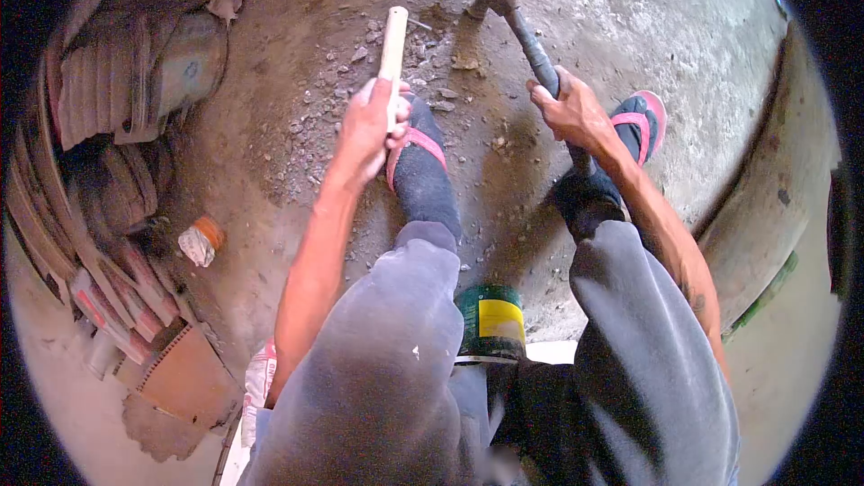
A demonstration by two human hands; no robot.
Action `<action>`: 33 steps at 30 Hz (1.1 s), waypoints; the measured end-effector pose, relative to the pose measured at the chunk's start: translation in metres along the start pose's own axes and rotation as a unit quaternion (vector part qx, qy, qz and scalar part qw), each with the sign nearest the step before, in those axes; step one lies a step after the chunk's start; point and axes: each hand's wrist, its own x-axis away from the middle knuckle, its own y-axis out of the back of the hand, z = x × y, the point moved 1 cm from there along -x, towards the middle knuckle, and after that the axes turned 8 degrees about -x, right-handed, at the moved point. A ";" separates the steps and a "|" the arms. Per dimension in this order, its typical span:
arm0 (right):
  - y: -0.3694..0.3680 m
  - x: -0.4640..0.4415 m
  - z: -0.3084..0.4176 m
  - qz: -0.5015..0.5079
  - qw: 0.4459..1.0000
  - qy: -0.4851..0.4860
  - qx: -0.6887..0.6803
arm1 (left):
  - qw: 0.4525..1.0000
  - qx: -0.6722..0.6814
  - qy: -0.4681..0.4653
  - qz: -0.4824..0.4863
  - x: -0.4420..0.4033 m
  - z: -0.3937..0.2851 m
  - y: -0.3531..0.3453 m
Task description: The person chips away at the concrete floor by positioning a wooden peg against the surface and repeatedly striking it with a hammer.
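In the left hand [367,121], a pale rod [393,49], gripped in a closed fist: thumb against the shaft, fingertips curled in from the other side, a short stretch showing between them, the longer part jutting out beyond. In the right hand [574,112], a claw hammer [529,43], fingers wrapped firmly round the shaft, head well past the knuckles, butt emerging below the fist. Well apart from each other, both over the floor [630,18]; impossible to tell any contact between hammer head and ground.

On the rod, a smooth, straight surface and a small hole near the rounded tip. On the hammer, a dark, dull shaft and a curved metal claw. Around the left foot, jagged grey rubble [351,67] on rough, dusty concrete. Between the knees, a round green bucket [490,319] with a yellow patch. Toward the floor's left edge, an orange-and-white crumpled container [201,241]; along its right edge, a long, rounded, pale form [774,162].
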 end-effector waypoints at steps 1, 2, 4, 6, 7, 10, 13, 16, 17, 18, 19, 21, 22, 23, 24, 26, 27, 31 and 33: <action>-0.001 -0.001 -0.001 0.001 1.000 -0.003 -0.005 | 0.999 0.032 0.004 -0.008 -0.001 0.008 -0.005; -0.001 0.000 0.002 0.002 1.000 -0.006 -0.009 | 0.998 0.063 0.008 -0.016 0.002 0.011 -0.015; 0.001 0.004 0.009 0.003 0.999 -0.025 -0.020 | 0.996 0.087 -0.005 -0.020 0.003 0.009 -0.027; 0.001 0.005 0.012 0.002 0.999 -0.031 -0.022 | 0.996 0.078 -0.028 -0.041 0.004 0.005 -0.036; 0.000 0.004 0.010 -0.001 0.999 -0.027 -0.020 | 0.997 0.032 -0.048 -0.049 0.000 0.006 -0.034; -0.001 -0.001 0.000 -0.007 1.000 -0.013 -0.014 | 0.992 -0.093 -0.036 -0.074 -0.005 0.002 -0.026; 0.000 0.002 0.007 -0.002 0.999 -0.032 -0.019 | 0.991 -0.119 -0.035 -0.051 -0.004 -0.004 -0.023; 0.000 0.002 0.006 0.000 0.999 -0.030 -0.022 | 0.993 -0.106 -0.038 -0.034 -0.007 0.000 -0.026; 0.000 0.001 0.005 0.000 0.999 -0.024 -0.022 | 0.994 -0.096 -0.040 -0.030 -0.010 0.003 -0.026; 0.000 0.001 0.005 -0.003 1.000 -0.020 -0.020 | 0.992 -0.111 -0.050 -0.032 -0.012 0.005 -0.026; 0.000 0.002 0.005 -0.006 1.000 -0.016 -0.019 | 0.989 -0.126 -0.061 -0.035 -0.014 0.006 -0.025; 0.002 0.005 0.008 -0.020 1.000 0.005 -0.006 | 0.979 -0.177 -0.087 -0.045 -0.018 0.009 -0.021; 0.004 0.007 0.011 -0.031 0.999 0.023 0.005 | 0.970 -0.213 -0.102 -0.053 -0.022 0.010 -0.018; 0.006 0.009 0.014 -0.043 0.998 0.041 0.016 | 0.960 -0.249 -0.117 -0.061 -0.026 0.012 -0.015; 0.010 0.013 0.021 -0.052 0.995 0.071 0.041 | 0.936 -0.310 -0.147 -0.085 -0.028 0.010 -0.015; 0.021 0.022 0.040 -0.071 0.985 0.129 0.092 | 0.871 -0.427 -0.206 -0.130 -0.029 0.009 -0.016; 0.025 0.028 0.052 -0.073 0.983 0.145 0.082 | 0.860 -0.441 -0.217 -0.139 -0.028 0.007 -0.017; 0.022 0.044 0.093 -0.128 0.960 0.247 -0.003 | 0.849 -0.457 -0.224 -0.142 -0.026 0.004 -0.015; 0.016 0.039 0.092 -0.154 0.948 0.276 0.029 | 0.855 -0.452 -0.216 -0.135 -0.028 0.006 -0.013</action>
